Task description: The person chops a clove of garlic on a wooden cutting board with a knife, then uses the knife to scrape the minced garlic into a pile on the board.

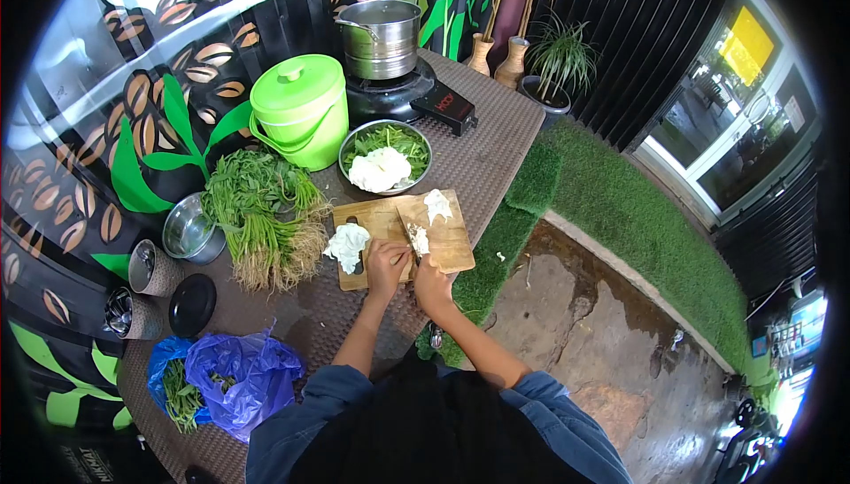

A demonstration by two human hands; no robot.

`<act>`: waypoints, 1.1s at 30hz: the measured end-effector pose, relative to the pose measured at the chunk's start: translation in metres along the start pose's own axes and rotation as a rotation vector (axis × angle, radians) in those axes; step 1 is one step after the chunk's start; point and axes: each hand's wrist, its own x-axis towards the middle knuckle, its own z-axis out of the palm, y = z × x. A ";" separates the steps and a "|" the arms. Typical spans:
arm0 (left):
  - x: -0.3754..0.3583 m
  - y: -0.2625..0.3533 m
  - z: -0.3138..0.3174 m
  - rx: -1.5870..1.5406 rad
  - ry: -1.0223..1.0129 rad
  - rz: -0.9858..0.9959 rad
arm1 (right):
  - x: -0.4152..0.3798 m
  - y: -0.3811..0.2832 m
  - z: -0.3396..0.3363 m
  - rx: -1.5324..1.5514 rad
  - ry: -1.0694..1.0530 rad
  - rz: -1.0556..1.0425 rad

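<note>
My right hand (431, 286) is wrapped round the handle of a knife (408, 228), its blade pointing away from me over a wooden cutting board (459, 251). Beside the blade, my left hand (387, 266) has its fingers bent and pressed on a white piece that looks like oyster mushroom; the fingertips partly hide it. Small cut white bits (418, 238) lie against the blade. A larger white frilly piece (347, 243) sits on the board's left side, another white piece (437, 206) at its far right. Behind the board, a metal bowl (427, 178) holds cut greens (390, 139) and a white clump (379, 170).
Rooted leafy greens (266, 209) lie left of the board. Behind stand a lidded green bucket (301, 112) and a steel pot (381, 41) on a stove (390, 92). An empty-looking metal bowl (193, 229), cutlery cups (133, 314) and blue plastic bags (243, 382) are at left.
</note>
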 end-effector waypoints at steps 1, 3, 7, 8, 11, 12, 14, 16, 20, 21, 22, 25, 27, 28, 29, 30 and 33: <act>0.001 -0.001 0.000 -0.026 -0.005 -0.001 | 0.006 0.001 -0.001 0.000 -0.001 -0.002; -0.003 -0.004 -0.001 -0.049 -0.018 -0.005 | 0.021 0.003 -0.006 0.241 -0.281 0.114; -0.002 -0.006 0.000 0.011 -0.005 -0.001 | 0.018 0.009 -0.013 0.190 -0.182 0.007; -0.002 -0.006 0.000 0.006 0.001 -0.008 | 0.013 0.006 -0.013 0.189 -0.179 0.036; -0.001 -0.009 0.002 0.004 0.005 0.038 | 0.009 -0.001 -0.004 0.175 -0.182 0.088; 0.000 -0.008 0.001 0.004 0.007 0.036 | 0.008 -0.003 -0.003 0.167 -0.188 0.112; -0.001 -0.006 -0.001 -0.006 0.000 0.000 | 0.017 0.001 -0.003 0.191 -0.198 0.084; -0.001 -0.005 -0.002 -0.023 -0.009 -0.011 | 0.019 0.004 -0.007 0.215 -0.201 0.063; 0.000 -0.006 0.000 -0.012 0.001 0.016 | 0.005 0.002 -0.005 0.134 -0.112 0.034; 0.001 -0.005 -0.001 -0.014 0.001 0.013 | 0.001 0.000 -0.002 0.114 -0.104 0.087; 0.002 -0.004 -0.001 -0.011 0.006 0.033 | 0.002 -0.002 0.001 0.118 -0.175 0.098; 0.003 -0.002 0.000 0.009 0.014 0.038 | 0.015 -0.001 -0.010 0.187 -0.223 0.077; 0.001 -0.003 -0.001 0.024 0.010 0.028 | 0.021 0.003 -0.016 0.222 -0.258 0.086; 0.001 -0.004 -0.001 0.000 0.004 0.022 | 0.021 0.005 -0.020 0.224 -0.272 0.070; 0.001 -0.006 -0.001 -0.024 -0.001 0.013 | 0.020 0.004 -0.023 0.225 -0.287 0.050; 0.001 -0.008 -0.001 -0.024 0.004 0.012 | 0.016 0.004 -0.016 0.223 -0.287 0.047; 0.000 -0.008 0.000 -0.019 0.020 0.016 | 0.007 0.001 0.000 0.182 -0.160 0.102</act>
